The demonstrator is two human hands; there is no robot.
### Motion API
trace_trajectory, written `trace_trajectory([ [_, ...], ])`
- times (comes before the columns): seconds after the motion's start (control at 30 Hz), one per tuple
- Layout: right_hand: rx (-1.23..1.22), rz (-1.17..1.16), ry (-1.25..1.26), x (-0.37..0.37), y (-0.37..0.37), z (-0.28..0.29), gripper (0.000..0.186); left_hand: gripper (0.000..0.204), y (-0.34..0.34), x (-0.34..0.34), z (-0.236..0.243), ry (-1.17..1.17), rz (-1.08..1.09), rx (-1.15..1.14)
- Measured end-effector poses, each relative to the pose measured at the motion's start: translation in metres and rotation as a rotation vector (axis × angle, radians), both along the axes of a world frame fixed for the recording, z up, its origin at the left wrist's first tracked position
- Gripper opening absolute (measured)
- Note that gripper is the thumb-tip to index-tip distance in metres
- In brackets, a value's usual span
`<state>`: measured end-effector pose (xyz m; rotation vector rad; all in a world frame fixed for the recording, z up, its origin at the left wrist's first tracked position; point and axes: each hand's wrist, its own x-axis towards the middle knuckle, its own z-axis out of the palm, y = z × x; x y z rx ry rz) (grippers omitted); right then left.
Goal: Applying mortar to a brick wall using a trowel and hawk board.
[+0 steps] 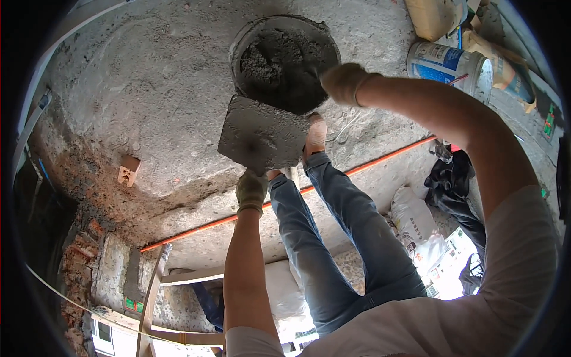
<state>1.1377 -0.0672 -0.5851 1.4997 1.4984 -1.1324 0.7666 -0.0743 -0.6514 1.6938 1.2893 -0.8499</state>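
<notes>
A flat square board (pixel 262 131), grey and coated with a thin, pitted layer of mortar, is held out over the floor (pixel 178 71), between the person's feet and a round tub (pixel 234 62). The left hand (pixel 251 189), in a work glove, is closed at the board's near corner; its exact hold underneath is hidden. The board's far edge overlaps the tub's near rim in this view, though whether they touch I cannot tell. Dark wet mortar (pixel 264 65) lies in the tub, heaped and lumpy on the left, smoother on the right. The gloved right hand (pixel 345 83) is at the tub's right rim, fingers looking curled but blurred; I cannot tell whether it grips a tool. Farther out, 1 reddish brick (pixel 128 171) sits on the floor to the left, and a white and blue bucket (pixel 443 62) lies on its side at upper right, near a tan sack (pixel 429 18). A long orange strip (pixel 220 222) runs behind the person's 2 legs, and a white sack (pixel 410 217) rests beyond it.
</notes>
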Motion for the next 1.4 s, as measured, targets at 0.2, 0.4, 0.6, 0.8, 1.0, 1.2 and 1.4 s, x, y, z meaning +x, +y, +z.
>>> trace_trajectory([
  [0.2,0.022,-0.676,-0.135,-0.046,-0.057,-0.047,0.025,0.041,-0.01,0.041,0.02,0.07,0.057,-0.075],
  [0.4,-0.006,0.617,0.009,-0.004,0.062,-0.025,0.027,0.043,0.009,0.025,0.031,0.089,0.05,-0.086],
  [0.6,0.358,-0.265,-0.139,-0.072,-0.043,-0.055,0.037,0.044,-0.009,0.027,0.017,0.148,0.054,-0.118],
  [0.8,-0.127,-0.242,-0.048,-0.022,0.102,-0.005,0.023,0.042,0.01,0.01,0.016,0.107,-0.001,-0.051],
  [1.0,0.082,0.07,0.042,-0.039,-0.046,-0.059,0.027,0.044,0.004,0.026,0.013,0.128,-0.079,-0.087],
  [1.2,0.376,0.093,-0.061,0.076,0.027,-0.056,0.016,0.04,0.016,0.006,0.01,0.122,-0.066,-0.051],
  [1.4,0.139,-0.322,0.196,-0.003,-0.056,-0.081,0.027,0.038,0.001,0.004,0.0,0.04,-0.045,-0.019],
])
